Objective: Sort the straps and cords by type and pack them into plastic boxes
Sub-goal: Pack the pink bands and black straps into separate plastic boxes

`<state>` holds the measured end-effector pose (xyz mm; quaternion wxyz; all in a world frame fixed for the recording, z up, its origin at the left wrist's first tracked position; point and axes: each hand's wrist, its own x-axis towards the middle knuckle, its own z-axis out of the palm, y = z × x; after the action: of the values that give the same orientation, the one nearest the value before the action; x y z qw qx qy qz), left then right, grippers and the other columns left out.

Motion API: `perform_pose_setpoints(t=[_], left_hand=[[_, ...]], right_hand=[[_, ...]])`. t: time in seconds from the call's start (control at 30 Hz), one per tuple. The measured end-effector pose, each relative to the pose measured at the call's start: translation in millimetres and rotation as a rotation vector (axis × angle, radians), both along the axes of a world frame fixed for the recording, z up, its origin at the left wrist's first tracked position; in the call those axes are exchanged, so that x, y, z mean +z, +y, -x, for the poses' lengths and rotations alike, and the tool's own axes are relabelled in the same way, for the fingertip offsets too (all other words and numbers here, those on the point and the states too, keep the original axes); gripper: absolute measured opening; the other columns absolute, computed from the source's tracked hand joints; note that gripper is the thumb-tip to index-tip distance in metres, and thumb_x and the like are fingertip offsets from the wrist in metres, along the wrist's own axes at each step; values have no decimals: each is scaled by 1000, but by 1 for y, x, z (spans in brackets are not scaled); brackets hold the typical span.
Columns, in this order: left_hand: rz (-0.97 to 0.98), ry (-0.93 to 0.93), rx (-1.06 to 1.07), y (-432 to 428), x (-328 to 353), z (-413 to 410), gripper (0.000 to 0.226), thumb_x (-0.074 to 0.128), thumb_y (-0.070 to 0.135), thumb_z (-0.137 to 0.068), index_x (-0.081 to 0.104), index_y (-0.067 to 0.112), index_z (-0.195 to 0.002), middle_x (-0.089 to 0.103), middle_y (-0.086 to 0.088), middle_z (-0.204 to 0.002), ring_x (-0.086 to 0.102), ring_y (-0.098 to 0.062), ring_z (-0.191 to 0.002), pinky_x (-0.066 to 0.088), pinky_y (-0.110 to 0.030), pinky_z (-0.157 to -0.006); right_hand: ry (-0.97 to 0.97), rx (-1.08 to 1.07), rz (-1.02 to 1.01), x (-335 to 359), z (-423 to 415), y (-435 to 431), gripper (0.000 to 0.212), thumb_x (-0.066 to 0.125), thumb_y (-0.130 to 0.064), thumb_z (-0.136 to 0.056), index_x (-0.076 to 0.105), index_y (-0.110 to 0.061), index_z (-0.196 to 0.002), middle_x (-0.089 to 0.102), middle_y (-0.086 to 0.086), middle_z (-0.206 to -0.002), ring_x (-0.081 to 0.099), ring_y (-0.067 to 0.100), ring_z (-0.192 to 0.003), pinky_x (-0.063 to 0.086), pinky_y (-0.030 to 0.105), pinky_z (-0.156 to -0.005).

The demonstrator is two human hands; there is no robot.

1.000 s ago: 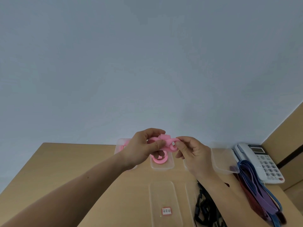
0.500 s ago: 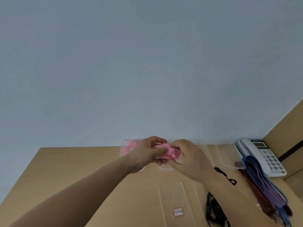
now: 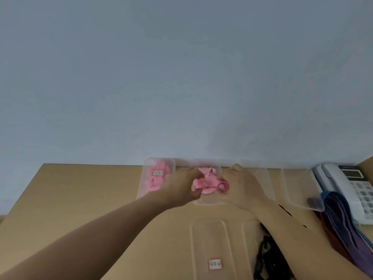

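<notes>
Pink strap point(image 3: 207, 181) sat coiled inside middle box point(image 3: 209, 203), packing step underway. Left hand point(image 3: 181, 187) clutched its edge; right hand point(image 3: 241, 187) touched the other side, grip hidden, cannot tell. Next, probably: release without the coil springing open.

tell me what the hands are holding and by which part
The pink strap bundle: the left hand grips its left side, the right hand its right side, at the middle clear box.
</notes>
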<state>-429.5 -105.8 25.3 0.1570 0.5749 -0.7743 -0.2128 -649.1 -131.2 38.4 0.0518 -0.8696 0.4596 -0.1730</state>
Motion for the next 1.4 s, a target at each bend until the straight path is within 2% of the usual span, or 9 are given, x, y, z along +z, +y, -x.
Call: perform_pose_setpoints(t=[0.17,0.43,0.63,0.73,0.83,0.9,1.0,1.17,1.4], left_hand=[[23,-227,-71,-14,-31,12,41,61,37,-87,61,26,-127,62,5,-127,47,-18,-124,35,-32,-103],[5,-351,-63,-15,-53,18,32,55,40,-89,66,30,-117,64,10,-123,43,-17,-126,29,-35,-106],[18,-408,-82,-18,-54,25,25,58,35,-87,70,24,-107,67,4,-111,46,-24,-121,28,-36,-102],[11,-435,-97,-22,-53,27,25,59,37,-88,71,25,-106,67,4,-109,46,-23,-120,29,-36,-101],[-4,-475,-119,-23,-55,30,24,57,37,-89,70,26,-106,67,5,-108,45,-23,-119,26,-36,-102],[-18,-504,-132,-24,-56,33,23,56,37,-90,70,26,-104,67,6,-106,45,-24,-118,26,-35,-103],[-29,-529,-144,-25,-58,37,22,56,37,-90,70,26,-103,67,6,-105,46,-25,-116,29,-36,-102],[-21,-456,-114,-25,-60,29,26,55,36,-91,71,28,-110,66,5,-107,46,-22,-117,27,-34,-101],[-21,-417,-99,-22,-61,27,31,54,33,-92,68,25,-118,64,1,-114,45,-22,-120,28,-34,-100]], right_hand=[[79,151,-62,-23,1,-27,33,88,-21,-46,70,-16,-73,63,-2,-65,62,28,-64,50,32,-45],[218,238,-200,-53,-10,-44,24,68,-36,-77,71,-16,-90,66,3,-98,55,23,-100,39,26,-68],[230,289,-162,-50,-16,-41,28,84,-26,-55,70,-16,-78,70,4,-89,66,30,-86,53,34,-59],[221,296,-109,-54,-16,-41,42,89,-39,-55,73,-14,-85,73,2,-96,68,28,-87,55,31,-59],[290,278,-196,-61,-14,-40,49,71,-59,-76,72,-17,-102,68,2,-114,58,27,-113,52,34,-79],[313,291,-194,-62,-13,-35,45,64,-56,-78,73,-14,-90,69,6,-100,60,30,-106,53,36,-76],[254,281,-141,-63,-11,-29,37,84,-48,-64,71,-14,-69,69,4,-76,66,29,-82,54,32,-60],[191,204,-227,-68,-2,-31,34,51,-47,-94,74,-23,-102,69,-7,-105,51,22,-105,42,36,-89],[56,60,-158,-67,6,-18,8,72,-23,-83,77,-18,-79,70,-4,-83,55,27,-82,49,41,-75]])
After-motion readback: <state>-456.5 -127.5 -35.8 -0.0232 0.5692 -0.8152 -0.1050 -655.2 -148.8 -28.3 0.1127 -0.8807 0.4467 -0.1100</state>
